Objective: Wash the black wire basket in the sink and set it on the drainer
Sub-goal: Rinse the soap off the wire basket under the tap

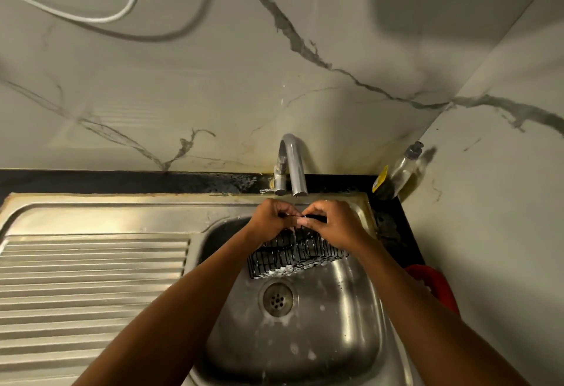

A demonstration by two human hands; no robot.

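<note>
Black in colour, the wire basket is standing on edge in the far half of the sink, directly under both grips. Its upper rim is being held up towards the tap. Its lower edge is sitting low in the basin, just behind the drain. White suds are clinging along that lower edge, and more flecks of foam are lying on the basin floor nearer the person.

The left grip is curling its fingers over the top rim of the basket. The right grip is doing the same from the other side. Both are clamped on the wire, with fingertips meeting at the middle of the rim and the thumbs tucked in behind. Both bare forearms are reaching in from the near edge of the sink.

Just beyond the grips, the curved metal tap is rising from the back ledge, its spout ending right above the knuckles. Whether water is running cannot be told.

Left of the left grip, the ribbed steel drainer is stretching away, well apart from the basket. Right of the right grip and further back, a clear soap bottle with a pump top is leaning in the corner. A yellow and dark sponge is standing just beside it on the black counter. Something red is showing past the right forearm, partly hidden by it. Behind everything, the marble-patterned wall is carrying a white cable looping across its upper left.
</note>
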